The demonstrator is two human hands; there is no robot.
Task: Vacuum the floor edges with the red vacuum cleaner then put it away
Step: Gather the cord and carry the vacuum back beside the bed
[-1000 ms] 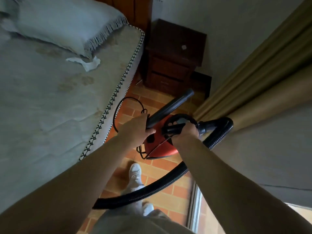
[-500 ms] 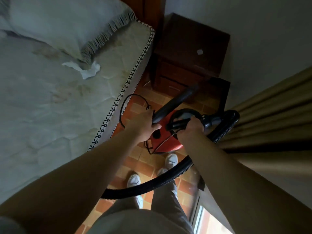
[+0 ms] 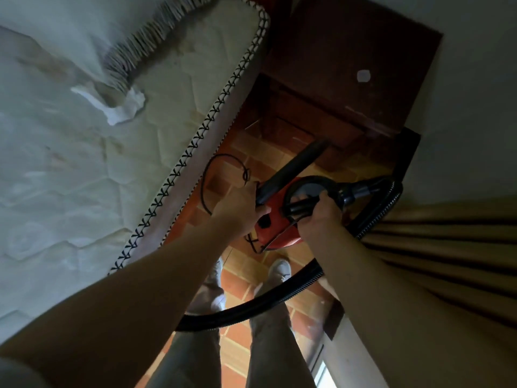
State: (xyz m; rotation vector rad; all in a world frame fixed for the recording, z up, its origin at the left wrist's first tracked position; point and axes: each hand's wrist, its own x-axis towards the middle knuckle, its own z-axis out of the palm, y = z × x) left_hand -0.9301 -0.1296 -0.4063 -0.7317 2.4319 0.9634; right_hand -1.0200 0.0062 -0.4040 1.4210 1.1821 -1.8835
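**Closer to the nightstand, cleaner carried in both grips**

Moved up since a second ago: the nightstand (image 3: 349,65) fills more of the view, the nozzle (image 3: 293,166) tip now sits at its base, and both shoes show under the cleaner instead of one. Both grips are on the same holds as before.

Right grip (image 3: 319,217) is wrapped round the black carry handle (image 3: 303,205), fingers curled through the loop. Left grip (image 3: 237,208) is closed on the near end of the nozzle, right beside the red body. The red vacuum cleaner (image 3: 268,231) hangs between them. It looks off the ground, above the tiled floor (image 3: 263,158) strip between bed (image 3: 84,163) and curtain (image 3: 447,247).

Hose (image 3: 279,298) leaves past the right grip and loops back down across the legs. Cord (image 3: 207,175) loop hangs by the left grip, near the mattress edge. Can't tell if it's plugged in.

Progress, my read: the edge pass is under way, nozzle aimed at the floor edge under the nightstand. Tip contact with the tiles is unclear, too dark there. Can't tell how much edge is already covered. Left to do: remaining edges, then stow. Putting away not started.
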